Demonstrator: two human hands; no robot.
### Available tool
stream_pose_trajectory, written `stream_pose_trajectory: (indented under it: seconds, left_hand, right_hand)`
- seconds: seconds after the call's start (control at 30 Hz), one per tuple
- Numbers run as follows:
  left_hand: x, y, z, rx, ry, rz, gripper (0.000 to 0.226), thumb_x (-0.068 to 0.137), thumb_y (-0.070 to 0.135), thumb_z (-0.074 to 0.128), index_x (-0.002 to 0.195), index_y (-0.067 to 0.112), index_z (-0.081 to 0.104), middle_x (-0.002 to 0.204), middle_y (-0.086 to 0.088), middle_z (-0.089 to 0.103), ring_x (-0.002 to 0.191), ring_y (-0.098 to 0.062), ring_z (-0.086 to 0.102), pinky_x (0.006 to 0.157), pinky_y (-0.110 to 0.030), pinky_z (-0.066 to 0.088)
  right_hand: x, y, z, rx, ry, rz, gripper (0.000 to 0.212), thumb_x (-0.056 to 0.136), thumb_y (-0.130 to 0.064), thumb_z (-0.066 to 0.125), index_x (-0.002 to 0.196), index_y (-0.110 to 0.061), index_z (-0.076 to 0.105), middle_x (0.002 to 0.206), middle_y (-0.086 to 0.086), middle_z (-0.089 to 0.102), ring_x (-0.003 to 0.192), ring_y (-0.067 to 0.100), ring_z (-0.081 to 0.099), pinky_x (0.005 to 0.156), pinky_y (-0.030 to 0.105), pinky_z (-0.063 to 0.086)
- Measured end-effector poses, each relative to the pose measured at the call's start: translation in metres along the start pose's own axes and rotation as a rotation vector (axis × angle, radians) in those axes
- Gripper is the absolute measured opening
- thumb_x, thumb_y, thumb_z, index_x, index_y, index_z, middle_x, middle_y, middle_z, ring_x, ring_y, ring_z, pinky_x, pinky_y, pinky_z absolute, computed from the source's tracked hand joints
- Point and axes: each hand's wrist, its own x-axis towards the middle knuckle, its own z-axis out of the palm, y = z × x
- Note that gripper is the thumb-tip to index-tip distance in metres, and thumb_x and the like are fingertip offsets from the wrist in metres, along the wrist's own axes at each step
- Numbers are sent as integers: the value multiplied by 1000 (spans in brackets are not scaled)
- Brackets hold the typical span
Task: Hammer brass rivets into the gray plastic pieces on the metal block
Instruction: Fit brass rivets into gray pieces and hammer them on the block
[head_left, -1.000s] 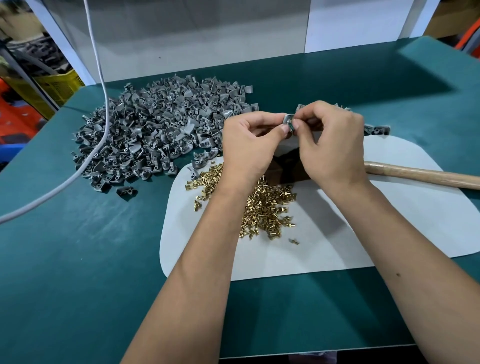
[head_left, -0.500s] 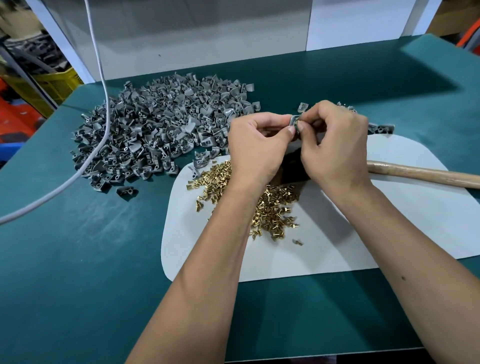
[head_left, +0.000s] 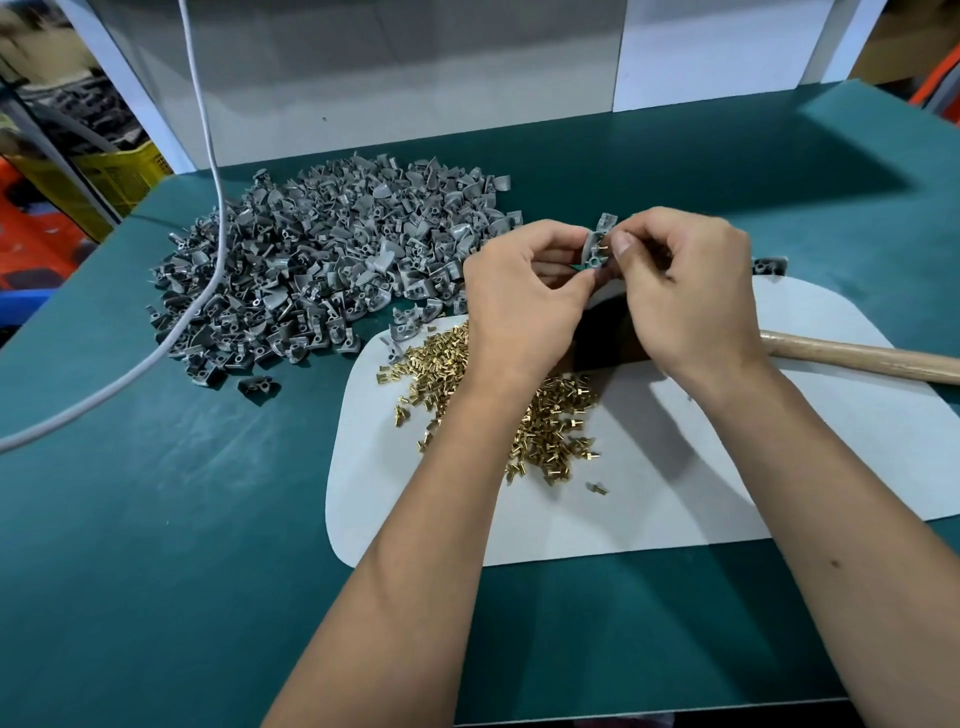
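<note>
My left hand (head_left: 524, 301) pinches a small gray plastic piece (head_left: 595, 248) held upright above the white mat. My right hand (head_left: 685, 291) has its fingers curled at the piece's right side; a brass rivet seems to sit at its fingertips, too small to be sure. A heap of brass rivets (head_left: 550, 415) lies on the mat under my left wrist. A dark metal block (head_left: 605, 338) sits in shadow beneath my hands, mostly hidden. The hammer's wooden handle (head_left: 862, 358) lies on the mat to the right, its head hidden behind my right hand.
A large pile of gray plastic pieces (head_left: 322, 265) covers the green table at the back left. A gray cable (head_left: 208, 208) crosses that pile. The white mat (head_left: 675, 499) lies at the centre. A finished gray piece (head_left: 769, 266) lies behind my right hand. A yellow crate (head_left: 119, 171) stands off the table's left.
My hands have parted slightly, so the gray piece between them shows more. They stay above the block; the camera shifted a little.
</note>
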Motion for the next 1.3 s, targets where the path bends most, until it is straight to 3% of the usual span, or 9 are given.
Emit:
stream_pose_trajectory:
  seconds: [0.33, 0.43, 0.57, 0.67, 0.73, 0.9, 1.03, 1.13, 1.3]
  left_hand:
    - [-1, 2, -1, 129, -55, -23, 29, 83, 11, 82, 111, 15, 76, 99, 3, 77, 92, -7, 73, 90, -34, 60]
    - [-1, -3, -2, 313, -133, 49, 20, 90, 16, 76, 109, 20, 80, 109, 9, 74, 108, -2, 63, 105, -31, 49]
    - [1, -9, -4, 323, -229, -84, 17, 93, 19, 74, 105, 28, 81, 124, 7, 66, 131, -19, 51, 116, -41, 37]
    - [1, -8, -8, 168, -275, -171, 19, 91, 11, 75, 105, 22, 81, 130, 2, 63, 112, 3, 62, 105, -19, 46]
    - [0, -7, -9, 122, -258, -186, 21, 88, 7, 78, 103, 20, 81, 122, 7, 65, 99, 11, 64, 92, -8, 45]
    - [1, -9, -9, 106, -189, -214, 13, 81, 11, 84, 86, 20, 78, 105, 23, 65, 109, 0, 62, 95, -18, 45]
    - [1, -9, -8, 111, -197, -216, 12, 81, 8, 84, 81, 18, 77, 103, 20, 66, 109, -3, 65, 101, -24, 46]
    - [2, -9, -7, 94, -206, -233, 16, 81, 7, 84, 77, 20, 76, 97, 21, 68, 98, 4, 67, 93, -18, 47]
    - [2, -9, -6, 105, -216, -241, 15, 82, 5, 82, 78, 19, 77, 101, 16, 67, 104, -2, 68, 100, -24, 50]
  right_hand:
    - [-1, 11, -31, -39, -169, -30, 15, 95, -9, 63, 97, -12, 78, 85, -1, 73, 83, 14, 68, 79, 20, 51]
    - [8, 27, -54, -189, -232, 58, 6, 93, -18, 70, 90, -18, 76, 78, -2, 71, 77, 18, 68, 70, 19, 45]
    - [17, 59, -92, -534, -537, 267, 16, 89, -37, 75, 89, -25, 65, 85, -3, 70, 84, 28, 64, 71, 30, 44]
    - [15, 68, -102, -599, -734, 314, 29, 80, -43, 82, 95, -26, 63, 86, -10, 61, 84, 24, 59, 73, 34, 42]
    - [13, 69, -98, -563, -752, 258, 22, 80, -33, 85, 84, -27, 64, 82, -9, 62, 76, 16, 58, 65, 32, 39]
    - [14, 73, -98, -593, -737, 193, 15, 92, -27, 74, 86, -20, 63, 84, 0, 68, 79, 22, 59, 65, 35, 43]
    - [24, 64, -104, -448, -526, 211, 18, 100, -33, 62, 97, -16, 57, 90, 7, 67, 84, 32, 58, 75, 42, 48]
    - [29, 43, -100, -327, -354, 121, 22, 101, -38, 58, 92, -18, 59, 79, 8, 65, 75, 31, 57, 68, 41, 46]
    - [26, 8, -74, -296, -501, 65, 38, 106, -36, 46, 79, -16, 64, 70, 8, 65, 65, 24, 59, 65, 41, 50]
